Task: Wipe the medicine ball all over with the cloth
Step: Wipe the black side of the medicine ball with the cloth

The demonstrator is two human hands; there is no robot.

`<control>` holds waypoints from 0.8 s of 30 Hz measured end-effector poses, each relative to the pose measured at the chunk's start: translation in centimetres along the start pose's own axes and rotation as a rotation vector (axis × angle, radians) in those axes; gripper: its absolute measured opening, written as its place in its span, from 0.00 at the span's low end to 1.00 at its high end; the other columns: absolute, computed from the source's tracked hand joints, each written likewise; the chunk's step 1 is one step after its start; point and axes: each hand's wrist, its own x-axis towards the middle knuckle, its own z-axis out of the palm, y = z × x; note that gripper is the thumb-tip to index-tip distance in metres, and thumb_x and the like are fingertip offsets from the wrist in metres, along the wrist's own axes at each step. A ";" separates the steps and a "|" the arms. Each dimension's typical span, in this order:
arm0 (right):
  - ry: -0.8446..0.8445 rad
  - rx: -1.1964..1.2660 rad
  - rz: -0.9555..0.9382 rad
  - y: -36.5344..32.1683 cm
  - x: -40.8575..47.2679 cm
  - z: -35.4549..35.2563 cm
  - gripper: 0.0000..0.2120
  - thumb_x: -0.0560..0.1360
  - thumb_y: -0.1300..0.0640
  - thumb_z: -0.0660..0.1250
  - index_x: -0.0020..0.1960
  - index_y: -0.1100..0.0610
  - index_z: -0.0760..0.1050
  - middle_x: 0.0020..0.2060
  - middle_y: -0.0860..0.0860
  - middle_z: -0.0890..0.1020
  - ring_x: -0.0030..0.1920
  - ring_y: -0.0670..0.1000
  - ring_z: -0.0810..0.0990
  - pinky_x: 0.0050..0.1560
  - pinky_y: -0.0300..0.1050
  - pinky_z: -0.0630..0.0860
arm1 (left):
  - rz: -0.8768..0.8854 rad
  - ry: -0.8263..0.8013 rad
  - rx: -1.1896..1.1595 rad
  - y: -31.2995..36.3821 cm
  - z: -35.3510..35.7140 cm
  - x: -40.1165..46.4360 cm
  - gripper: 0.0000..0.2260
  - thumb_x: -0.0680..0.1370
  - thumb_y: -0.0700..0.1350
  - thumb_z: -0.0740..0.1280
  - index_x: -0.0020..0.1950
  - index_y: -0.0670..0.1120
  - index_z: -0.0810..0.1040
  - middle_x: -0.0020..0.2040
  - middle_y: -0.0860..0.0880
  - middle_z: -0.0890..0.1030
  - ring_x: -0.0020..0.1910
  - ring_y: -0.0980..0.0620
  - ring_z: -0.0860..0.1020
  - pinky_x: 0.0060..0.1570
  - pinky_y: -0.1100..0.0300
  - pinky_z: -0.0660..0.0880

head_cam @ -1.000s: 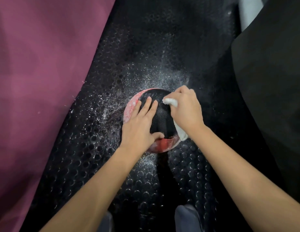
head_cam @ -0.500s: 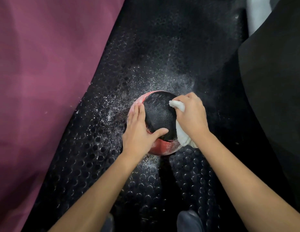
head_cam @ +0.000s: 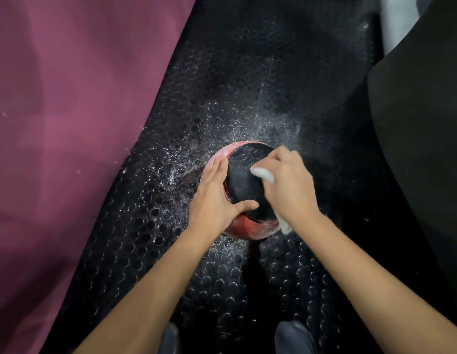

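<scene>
A black and red medicine ball point(head_cam: 244, 186) sits on the black studded rubber floor point(head_cam: 222, 85), dusted with white powder. My left hand point(head_cam: 214, 198) rests flat on the ball's left side, fingers straight, thumb laid across the near black panel. My right hand point(head_cam: 288, 185) grips a white cloth point(head_cam: 263, 174) and presses it against the ball's right side. A tail of the cloth hangs out under my wrist at the ball's lower right. The ball's right flank is hidden behind my right hand.
A maroon mat point(head_cam: 69, 123) covers the left. A black padded surface point(head_cam: 421, 123) rises on the right, with a pale strip point(head_cam: 396, 19) at the top right. White powder point(head_cam: 260, 126) is scattered around the ball. My dark shoes point(head_cam: 293, 338) show at the bottom.
My left hand has slid from the top of the ball to its left side. My right hand with the cloth has moved back up over the ball's upper right.
</scene>
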 end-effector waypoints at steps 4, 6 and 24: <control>-0.020 0.025 0.069 1.8 1.9 -0.7 0.13 0.77 0.61 0.62 0.50 0.47 0.82 0.49 0.50 0.74 0.53 0.54 0.71 0.43 0.48 0.70 | 0.027 -0.015 0.032 0.4 0.3 0.0 0.51 0.65 0.62 0.76 0.80 0.50 0.51 0.80 0.57 0.50 0.78 0.59 0.48 0.73 0.55 0.57; 0.003 -0.020 0.153 1.5 2.6 -0.7 0.14 0.77 0.62 0.61 0.51 0.49 0.82 0.50 0.51 0.74 0.54 0.55 0.70 0.41 0.47 0.68 | 0.019 -0.020 0.040 0.7 0.3 0.3 0.51 0.66 0.62 0.76 0.80 0.50 0.51 0.80 0.57 0.51 0.78 0.58 0.48 0.73 0.55 0.57; -0.051 -0.126 0.075 0.2 2.9 -0.8 0.14 0.77 0.62 0.61 0.56 0.49 0.79 0.53 0.50 0.72 0.56 0.53 0.68 0.41 0.47 0.66 | 0.041 -0.010 0.005 0.1 0.1 0.0 0.51 0.65 0.61 0.76 0.80 0.50 0.52 0.79 0.57 0.51 0.78 0.59 0.48 0.73 0.59 0.50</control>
